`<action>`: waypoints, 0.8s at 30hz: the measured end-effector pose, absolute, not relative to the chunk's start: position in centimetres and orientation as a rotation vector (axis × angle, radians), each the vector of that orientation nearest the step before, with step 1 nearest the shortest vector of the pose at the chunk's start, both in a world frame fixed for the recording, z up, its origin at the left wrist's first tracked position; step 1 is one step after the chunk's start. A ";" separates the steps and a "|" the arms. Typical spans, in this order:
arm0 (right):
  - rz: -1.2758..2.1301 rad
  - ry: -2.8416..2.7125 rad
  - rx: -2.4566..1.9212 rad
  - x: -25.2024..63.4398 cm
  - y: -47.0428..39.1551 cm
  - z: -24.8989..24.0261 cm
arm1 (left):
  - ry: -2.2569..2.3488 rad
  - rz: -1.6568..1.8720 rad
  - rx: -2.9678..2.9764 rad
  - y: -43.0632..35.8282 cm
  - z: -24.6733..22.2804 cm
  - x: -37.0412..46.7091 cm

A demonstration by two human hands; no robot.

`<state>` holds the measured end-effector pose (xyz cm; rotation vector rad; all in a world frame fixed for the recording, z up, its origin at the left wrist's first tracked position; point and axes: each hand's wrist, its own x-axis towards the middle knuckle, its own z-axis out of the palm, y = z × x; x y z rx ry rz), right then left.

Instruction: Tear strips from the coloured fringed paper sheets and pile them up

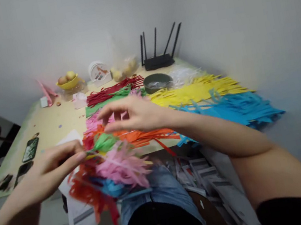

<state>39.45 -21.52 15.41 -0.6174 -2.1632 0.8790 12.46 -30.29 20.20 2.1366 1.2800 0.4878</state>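
Observation:
My left hand [60, 163] pinches the end of a bunch of fringed paper tassels [121, 164]. Pink, green, orange, red, blue and yellow strips hang from it over the lap, partly blurred. Above the bunch hovers my right hand [135, 111], its fingers bent and apart from the thumb, with nothing visible in them. Behind it on the table lie fringed paper sheets: dark red [106, 93], yellow [193, 91], blue [231, 108] and orange [143, 135]. Green and pink fringed paper shows partly behind the right hand.
At the back of the table [50, 124] stand a black router [159, 61], a dark green round bowl [158, 83], a yellow bowl of fruit [68, 83] and a white coaster holder [100, 75]. A dark green phone-like object [30, 150] lies left. Walls bound the back and right.

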 end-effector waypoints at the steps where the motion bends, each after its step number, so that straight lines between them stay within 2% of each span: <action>1: 0.964 -2.206 -0.572 38.6 -23.6 15.6 | 1.230 0.430 2.103 -29.9 19.8 13.4; 7: 0.976 -2.332 -0.822 37.4 -27.2 14.6 | 1.122 0.481 2.014 -28.4 16.9 18.1; 10: 1.198 -2.221 -0.836 39.2 -27.3 14.2 | 1.067 0.531 1.955 -28.5 16.0 18.3; 12: 1.272 -2.110 -0.830 41.6 -27.6 14.2 | 1.074 0.653 1.890 -29.0 15.8 17.0; 16: 1.184 -2.016 -0.992 48.1 -27.9 13.9 | 1.239 1.055 1.656 -30.0 15.3 11.9; 20: 1.283 -2.237 -1.073 52.9 -27.5 12.6 | 1.518 0.830 1.625 -29.7 14.0 7.8; 24: 1.241 -2.244 -1.030 53.6 -27.8 12.4 | 1.586 0.715 1.785 -29.1 13.7 7.5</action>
